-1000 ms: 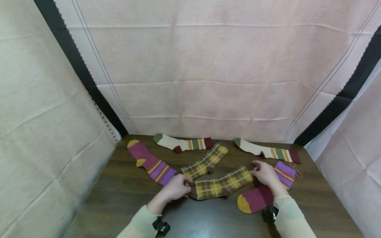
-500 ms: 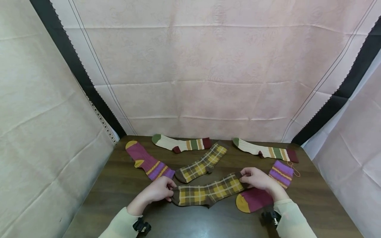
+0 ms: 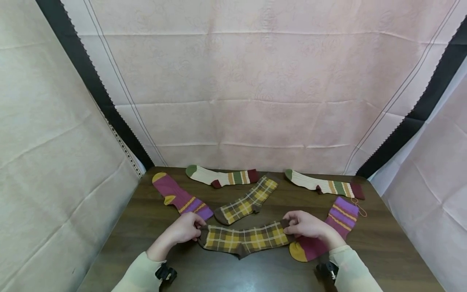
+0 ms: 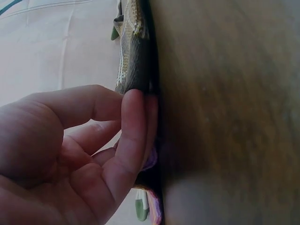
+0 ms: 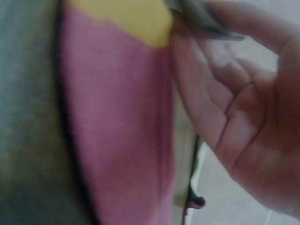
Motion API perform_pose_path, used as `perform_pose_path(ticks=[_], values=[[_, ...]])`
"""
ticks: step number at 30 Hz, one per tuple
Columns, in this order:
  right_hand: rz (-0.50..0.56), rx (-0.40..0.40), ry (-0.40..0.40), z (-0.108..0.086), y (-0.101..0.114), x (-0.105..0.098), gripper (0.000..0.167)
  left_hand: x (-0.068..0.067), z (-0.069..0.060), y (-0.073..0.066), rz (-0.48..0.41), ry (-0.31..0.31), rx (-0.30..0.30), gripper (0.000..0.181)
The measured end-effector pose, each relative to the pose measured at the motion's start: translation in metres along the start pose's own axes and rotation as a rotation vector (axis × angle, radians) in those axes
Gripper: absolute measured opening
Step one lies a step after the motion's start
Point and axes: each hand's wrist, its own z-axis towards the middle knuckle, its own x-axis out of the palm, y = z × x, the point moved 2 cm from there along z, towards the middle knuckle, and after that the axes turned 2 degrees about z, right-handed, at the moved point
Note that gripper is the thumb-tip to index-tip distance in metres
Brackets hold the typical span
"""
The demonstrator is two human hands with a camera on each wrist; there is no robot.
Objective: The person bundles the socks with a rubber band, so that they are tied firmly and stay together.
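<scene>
A brown and yellow plaid sock [image 3: 242,240] is stretched sideways between both hands, its heel towards the table's front. My left hand [image 3: 184,228] pinches the toe end between thumb and fingers; the left wrist view shows the dark toe [image 4: 140,61] at the fingertips, low over the wood. At the other end, my right hand [image 3: 306,225] pinches the dark cuff. Beneath the right forearm lies a maroon and purple striped sock [image 3: 343,219] with a yellow toe, partly hidden; its maroon part [image 5: 117,108] fills much of the right wrist view.
Behind the held sock lies a matching plaid sock [image 3: 248,201]. Another maroon and purple sock [image 3: 178,194] is at the left. Two cream socks with green toes, one left [image 3: 206,174] and one right [image 3: 306,181], lie along the back of the wooden table [image 3: 226,275], near the cloth backdrop [image 3: 233,81].
Both hands have carried the plaid sock left and towards the front, away from the matching one. Its heel now hangs nearer the front, and more of the right maroon sock shows.
</scene>
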Motion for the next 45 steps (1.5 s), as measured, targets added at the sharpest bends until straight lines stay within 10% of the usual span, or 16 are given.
perform_pose_path(ticks=[21, 45], values=[[0.055, 0.169, 0.062, -0.011, -0.016, 0.001, 0.044, 0.002, 0.001, -0.001, -0.009, -0.016, 0.007, 0.019], [0.022, 0.167, 0.088, -0.015, -0.012, -0.006, 0.045, 0.003, 0.003, -0.001, -0.030, -0.056, 0.011, 0.010]])
